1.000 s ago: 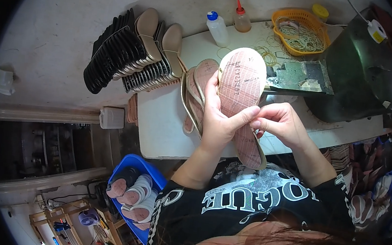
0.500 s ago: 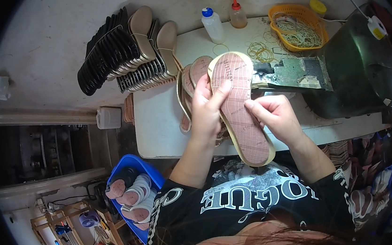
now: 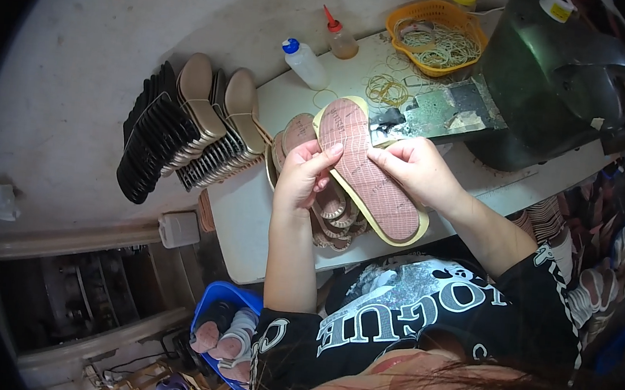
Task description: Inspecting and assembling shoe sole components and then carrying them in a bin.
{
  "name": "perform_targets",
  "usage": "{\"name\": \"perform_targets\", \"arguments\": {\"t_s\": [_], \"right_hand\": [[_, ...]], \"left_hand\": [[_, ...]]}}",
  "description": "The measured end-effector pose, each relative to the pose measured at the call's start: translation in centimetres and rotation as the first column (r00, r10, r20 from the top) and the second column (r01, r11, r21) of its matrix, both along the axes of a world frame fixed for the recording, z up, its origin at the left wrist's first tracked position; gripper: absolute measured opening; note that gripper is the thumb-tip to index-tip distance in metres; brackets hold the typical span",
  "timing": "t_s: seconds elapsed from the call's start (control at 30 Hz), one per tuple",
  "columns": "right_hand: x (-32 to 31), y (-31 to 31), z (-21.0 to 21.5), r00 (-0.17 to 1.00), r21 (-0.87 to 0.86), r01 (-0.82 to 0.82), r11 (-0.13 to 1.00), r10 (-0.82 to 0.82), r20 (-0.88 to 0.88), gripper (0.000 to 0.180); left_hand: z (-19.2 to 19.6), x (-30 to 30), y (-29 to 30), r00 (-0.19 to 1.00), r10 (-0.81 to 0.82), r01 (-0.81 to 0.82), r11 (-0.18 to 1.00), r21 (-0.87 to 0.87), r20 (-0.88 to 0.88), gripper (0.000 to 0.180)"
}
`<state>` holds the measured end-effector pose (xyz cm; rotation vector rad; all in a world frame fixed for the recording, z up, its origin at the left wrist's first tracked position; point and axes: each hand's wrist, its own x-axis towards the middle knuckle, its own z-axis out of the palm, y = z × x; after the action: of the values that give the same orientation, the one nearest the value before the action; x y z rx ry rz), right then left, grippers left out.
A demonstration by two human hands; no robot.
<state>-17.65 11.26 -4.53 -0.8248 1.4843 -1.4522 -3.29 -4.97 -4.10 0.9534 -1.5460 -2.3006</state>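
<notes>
A long insole [image 3: 374,178], reddish-brown with thin pale lines on its face and a cream-yellow layer showing around its rim, is held tilted above the table's near edge. My left hand [image 3: 303,173] pinches its left edge near the upper part, thumb on the face. From the other side, my right hand [image 3: 421,172] is closed at the right edge, thumb and bent forefinger against it. Behind my left hand lies a pile of similar brown insoles [image 3: 300,128], partly hidden, with pale curled edges [image 3: 332,227] showing below.
Banded stacks of black and tan soles [image 3: 204,106] stand left on the white table [image 3: 238,225]. Beyond are a blue-capped bottle [image 3: 306,65], a red-tipped bottle [image 3: 340,43] and a yellow basket of bands [image 3: 434,60]. A dark green machine [image 3: 549,82] stands right; a blue bin [image 3: 212,294] sits lower left.
The view has shifted and turned slightly. The insole now leans more to the left at its top, and my left thumb has moved from its face toward its edge.
</notes>
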Motion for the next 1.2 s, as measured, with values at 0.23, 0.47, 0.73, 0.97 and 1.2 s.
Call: {"name": "perform_targets", "arguments": {"t_s": [0.23,0.47,0.73,0.97,1.2], "right_hand": [[-1.2,1.6,0.6,0.963,0.011,-0.109,0.994,0.103,0.249,0.025],[-0.7,5.1,0.0,0.849,-0.082,-0.099,0.992,0.128,0.512,0.029],[2.9,4.1,-0.3,0.766,-0.053,0.024,0.998,0.016,0.643,0.028],[4.3,0.6,-1.4,0.736,-0.11,0.228,0.968,-0.097,0.669,0.028],[4.3,-1.7,-1.4,0.688,-0.093,0.221,0.971,-0.088,0.72,0.029]], "left_hand": [[0.0,-1.1,-0.8,0.994,0.032,-0.026,0.998,-0.061,0.103,0.021],[0.7,-2.7,-0.6,0.993,-0.035,0.044,0.996,-0.078,0.117,0.023],[1.3,-3.6,-2.8,0.963,0.002,0.056,0.977,-0.208,0.268,0.033],[2.1,-5.4,-4.6,0.992,0.095,0.065,0.147,-0.987,0.08,0.063],[4.6,-8.5,-6.9,0.659,-0.556,0.477,-0.212,-0.853,0.506,0.048]]}}
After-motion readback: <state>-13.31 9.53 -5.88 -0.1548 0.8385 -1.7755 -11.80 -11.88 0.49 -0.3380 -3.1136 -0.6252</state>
